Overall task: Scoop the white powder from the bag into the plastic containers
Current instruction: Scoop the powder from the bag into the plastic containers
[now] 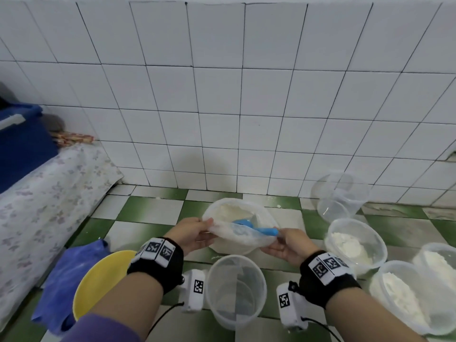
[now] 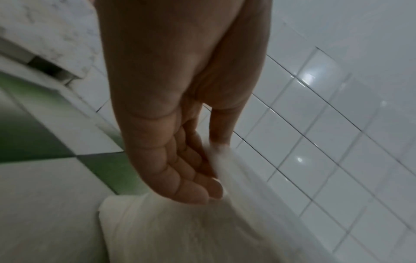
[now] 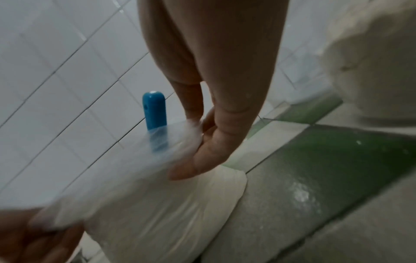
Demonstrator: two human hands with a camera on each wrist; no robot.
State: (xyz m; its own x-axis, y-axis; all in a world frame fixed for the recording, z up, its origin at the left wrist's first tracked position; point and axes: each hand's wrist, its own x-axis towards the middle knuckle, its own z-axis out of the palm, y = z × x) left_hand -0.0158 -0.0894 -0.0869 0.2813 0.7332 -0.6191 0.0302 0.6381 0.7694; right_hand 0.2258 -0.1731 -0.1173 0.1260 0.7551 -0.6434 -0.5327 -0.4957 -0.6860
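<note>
Bag [image 1: 237, 219] of white powder [image 1: 230, 210] sits on the green/white checkered floor [image 1: 138, 211], centre of scene, just near the tiled wall [image 1: 222, 95]. Its mouth is open w/ the near rim stretched flat between both hands. Blue scoop [image 1: 249, 227] lies inside, bowl in the powder, handle sticking out over the near-right rim; in right wrist view the handle end [image 3: 154, 109] pokes up past the plastic.

Left hand [image 1: 195, 232] pinches the bag rim at its left side: thumb on top, fingers [image 2: 191, 178] pressed together underneath the film [image 2: 180, 227]. Right hand [image 1: 288, 246] pinches the rim at the right, next to the scoop handle: thumb and fingers [image 3: 202, 154] close on the plastic, fingers held together.

Empty clear container [image 1: 235, 290] stands near side of the bag, betw. the two wrists. To the right: container w/ some powder [image 1: 355, 245], two fuller ones at near right [image 1: 399, 297] [image 1: 436, 265], and empty stacked tubs [image 1: 339, 196] at far right by the wall.

Left near: yellow bowl [image 1: 98, 277] touching a blue cloth [image 1: 66, 280]. Farther left, flowered fabric [image 1: 44, 191] and a dark blue bin [image 1: 22, 141].
</note>
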